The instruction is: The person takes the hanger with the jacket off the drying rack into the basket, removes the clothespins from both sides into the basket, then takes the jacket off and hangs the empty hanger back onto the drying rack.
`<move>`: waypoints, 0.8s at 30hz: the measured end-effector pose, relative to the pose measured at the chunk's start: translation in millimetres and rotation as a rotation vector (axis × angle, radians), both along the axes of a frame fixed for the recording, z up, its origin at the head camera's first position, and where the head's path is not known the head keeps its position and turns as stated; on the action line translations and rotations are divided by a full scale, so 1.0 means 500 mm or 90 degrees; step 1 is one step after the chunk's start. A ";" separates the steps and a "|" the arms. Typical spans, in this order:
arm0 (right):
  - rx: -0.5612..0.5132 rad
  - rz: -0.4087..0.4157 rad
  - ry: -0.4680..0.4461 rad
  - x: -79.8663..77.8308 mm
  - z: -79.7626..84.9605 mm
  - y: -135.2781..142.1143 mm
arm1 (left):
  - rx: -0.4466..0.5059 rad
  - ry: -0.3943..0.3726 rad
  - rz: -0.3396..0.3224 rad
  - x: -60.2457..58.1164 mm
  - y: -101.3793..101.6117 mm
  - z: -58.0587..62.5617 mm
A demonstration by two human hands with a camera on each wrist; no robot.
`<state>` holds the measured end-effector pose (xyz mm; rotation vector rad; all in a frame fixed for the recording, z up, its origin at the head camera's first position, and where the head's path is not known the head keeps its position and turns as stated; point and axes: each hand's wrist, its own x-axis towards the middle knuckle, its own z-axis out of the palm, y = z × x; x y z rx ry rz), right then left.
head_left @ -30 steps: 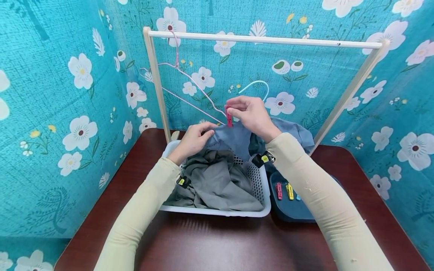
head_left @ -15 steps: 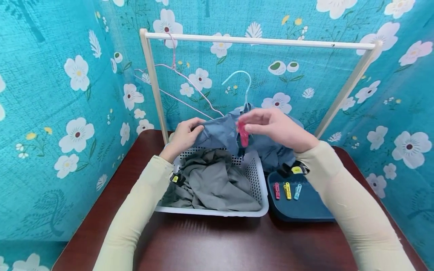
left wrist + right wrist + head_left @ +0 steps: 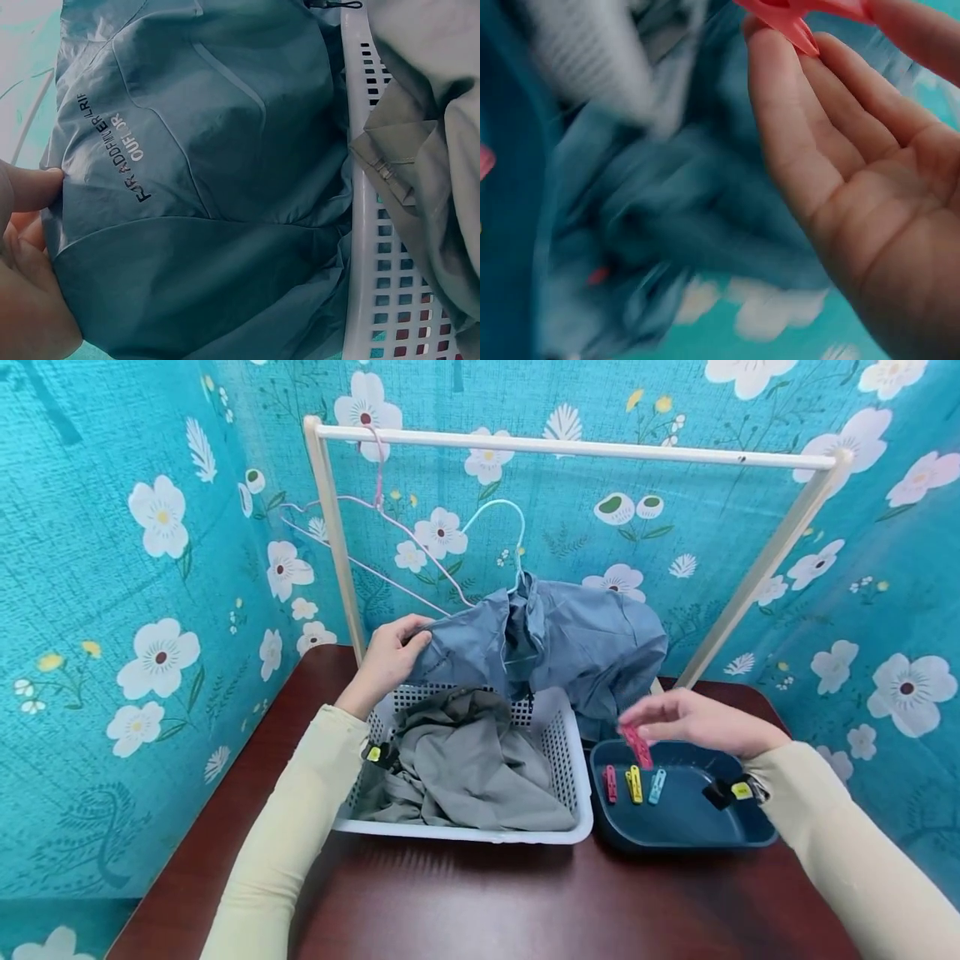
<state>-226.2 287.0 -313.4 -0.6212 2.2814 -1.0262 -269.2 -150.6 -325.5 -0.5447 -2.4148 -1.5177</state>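
A blue jacket [image 3: 592, 627] with printed lettering hangs on a light blue hanger [image 3: 501, 503], whose hook stands up below the rack's bar. My left hand [image 3: 387, 662] pinches the jacket's left shoulder edge between thumb and fingers, as the left wrist view also shows. My right hand [image 3: 693, 720] pinches a red clothespin [image 3: 637, 745] above the back of a dark blue tray [image 3: 675, 842]. In that tray lie a red clothespin [image 3: 611, 783], a yellow clothespin [image 3: 635, 784] and a light blue clothespin [image 3: 657, 786].
A white perforated basket [image 3: 465, 835] with grey-green clothing [image 3: 480, 760] in it stands in front of the jacket. Behind rises a wooden rack [image 3: 570, 446] with a pink hanger [image 3: 408, 531] on its bar. Everything stands on a dark red table [image 3: 450, 902] before a flowered curtain.
My right hand has moved from the jacket's left shoulder down and right to the tray, carrying the red clothespin. My left hand has shifted left, pulling the jacket and its hanger along.
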 end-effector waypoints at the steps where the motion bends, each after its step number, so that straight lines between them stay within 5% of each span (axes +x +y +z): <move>1: 0.006 -0.008 -0.011 -0.004 -0.019 0.019 | 0.003 0.001 0.000 -0.001 0.000 -0.001; 3: 0.026 -0.022 -0.034 -0.014 -0.053 0.052 | 0.008 0.002 0.001 -0.002 0.001 -0.001; 7: 0.056 -0.061 -0.110 -0.033 -0.118 0.101 | 0.006 -0.003 0.004 0.031 0.012 0.031; 12: 0.097 -0.104 -0.193 -0.050 -0.189 0.134 | 0.006 -0.018 0.002 0.021 0.009 0.017; 15: 0.101 -0.120 -0.212 -0.055 -0.206 0.149 | 0.010 -0.020 -0.007 0.005 0.002 -0.002; 24: 0.112 -0.128 -0.205 -0.062 -0.215 0.163 | -0.002 -0.006 -0.011 0.006 -0.002 -0.004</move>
